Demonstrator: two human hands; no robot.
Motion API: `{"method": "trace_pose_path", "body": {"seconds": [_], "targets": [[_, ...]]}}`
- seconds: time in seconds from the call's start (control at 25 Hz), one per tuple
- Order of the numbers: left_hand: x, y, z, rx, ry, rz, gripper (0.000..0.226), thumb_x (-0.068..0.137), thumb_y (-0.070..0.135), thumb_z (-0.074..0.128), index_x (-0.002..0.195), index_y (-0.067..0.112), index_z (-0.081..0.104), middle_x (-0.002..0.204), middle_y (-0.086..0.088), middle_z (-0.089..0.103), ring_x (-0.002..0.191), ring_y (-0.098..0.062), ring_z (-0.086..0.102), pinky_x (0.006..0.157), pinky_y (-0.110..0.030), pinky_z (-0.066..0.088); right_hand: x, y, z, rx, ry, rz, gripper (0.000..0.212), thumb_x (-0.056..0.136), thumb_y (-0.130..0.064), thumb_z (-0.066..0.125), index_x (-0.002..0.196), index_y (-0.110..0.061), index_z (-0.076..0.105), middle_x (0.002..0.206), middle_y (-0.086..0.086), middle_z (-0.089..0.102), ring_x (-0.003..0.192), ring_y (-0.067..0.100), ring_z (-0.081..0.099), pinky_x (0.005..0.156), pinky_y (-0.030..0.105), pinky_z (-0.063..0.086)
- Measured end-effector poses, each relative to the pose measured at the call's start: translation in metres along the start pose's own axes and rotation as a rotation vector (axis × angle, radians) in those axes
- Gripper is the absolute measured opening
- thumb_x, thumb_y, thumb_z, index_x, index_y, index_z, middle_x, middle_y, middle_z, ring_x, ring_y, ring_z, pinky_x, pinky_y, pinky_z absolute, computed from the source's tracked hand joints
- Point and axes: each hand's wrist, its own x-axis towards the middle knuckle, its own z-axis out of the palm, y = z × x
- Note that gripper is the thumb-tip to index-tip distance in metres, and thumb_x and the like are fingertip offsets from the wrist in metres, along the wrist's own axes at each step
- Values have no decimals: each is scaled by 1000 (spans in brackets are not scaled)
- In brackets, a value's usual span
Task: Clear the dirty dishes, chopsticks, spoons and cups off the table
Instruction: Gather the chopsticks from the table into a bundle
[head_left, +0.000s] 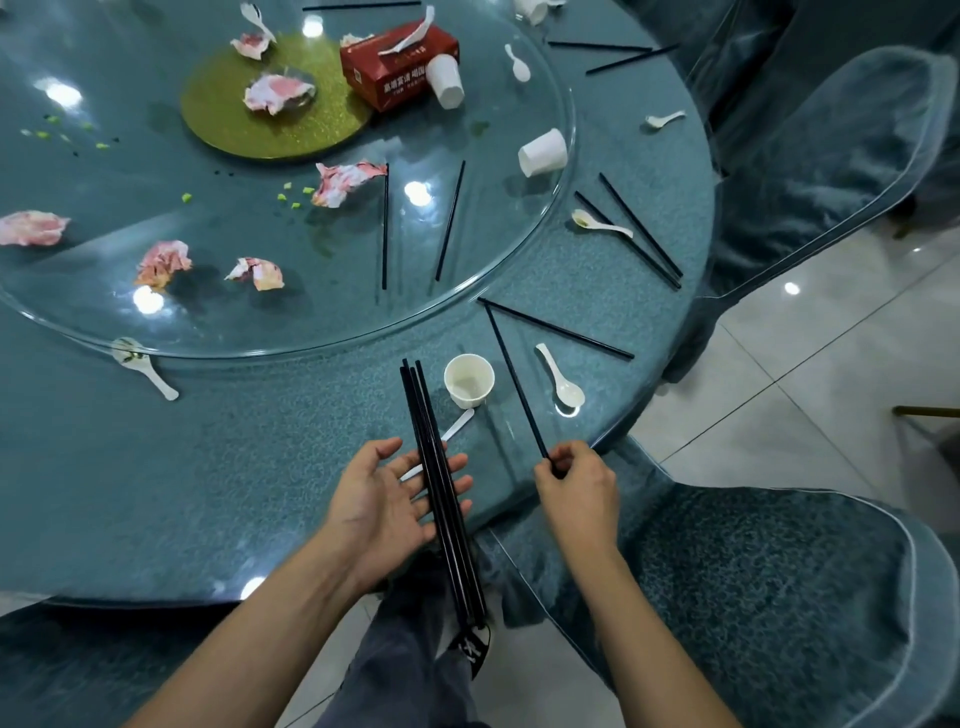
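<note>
– While the chopstick bundle (441, 491) lies loose across the wide, flat grip of the left hand (382, 496), overhanging the worktop (208, 467) edge, it could roll off
– And the right hand (576, 488)?
– Its grip pinches the near end of a single chopstick (515, 379); swinging that might tip the paper cup (469, 380). Under the bundle, a spoon (460, 423) is half hidden

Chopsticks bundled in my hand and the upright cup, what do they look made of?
The bundled chopsticks look like black plastic or lacquered wood: thin, uniform, with a faint sheen. The upright cup looks like thin white paper or plastic, matte, with a rolled rim.
</note>
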Motion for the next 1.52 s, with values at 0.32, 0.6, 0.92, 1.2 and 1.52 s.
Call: {"method": "trace_pose_path", "body": {"seconds": [0.32, 0.6, 0.92, 1.2, 1.52], "targets": [[28, 21, 42, 20, -31, 36, 45, 97, 37, 41, 117, 3, 61, 123, -22, 68, 105, -36, 65, 93, -52, 52, -30, -46, -34, 231, -147, -64, 9, 84, -25, 73, 84, -29, 66, 77, -10, 70, 76, 4, 66, 77, 34, 58], [58, 64, 57, -40, -48, 104, 42, 98, 32, 41, 125, 4, 57, 127, -26, 67, 107, -38, 64, 101, -57, 49, -14, -70, -17, 155, -163, -80, 8, 80, -32, 72, 81, -27, 65, 71, -11, 67, 70, 6, 62, 75, 37, 56], [94, 114, 64, 59, -64, 108, 39, 96, 33, 44, 118, 7, 63, 120, -19, 71, 107, -35, 66, 90, -51, 56, 46, -98, -21, 107, -105, -68, 14, 87, -43, 67, 86, -28, 66, 77, -11, 68, 76, 6, 64, 73, 31, 55], [110, 129, 65, 126, -48, 71, 44, 98, 34, 45, 127, 7, 63, 126, -19, 70, 112, -34, 66, 94, -52, 55, 155, -67, -22, -125, 83, -51, 14, 92, -27, 65, 104, -20, 69, 103, 1, 70, 97, 24, 64, 89, 41, 51], [118, 129, 68, 97, -1, 98, 51, 97, 37, 42, 132, 4, 60, 127, -21, 68, 108, -34, 67, 95, -52, 54, 224, -44, 3, -445, 18, -200, 17, 94, -21, 62, 110, -21, 69, 111, 6, 65, 105, 30, 58, 93, 42, 40]]}}
